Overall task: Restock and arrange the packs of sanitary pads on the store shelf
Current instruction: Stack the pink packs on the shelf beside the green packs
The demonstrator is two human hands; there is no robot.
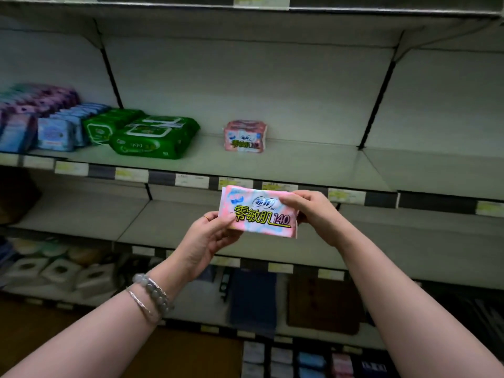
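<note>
- Pink pack (259,214) before the shelf (313,162) edge, gripped at its ends by left hand (210,241) and right hand (311,214), fingers curled round it.
- On that shelf: matching packs (245,136) upright, green packs (152,137) leftward.

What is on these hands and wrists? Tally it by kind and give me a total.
Pink sanitary pad pack, held by left hand and right hand: 1
Grey bead bracelet, left wrist: 1
Silver bangle, left wrist: 1
Gold ring, left hand: 1
Total: 4
</note>
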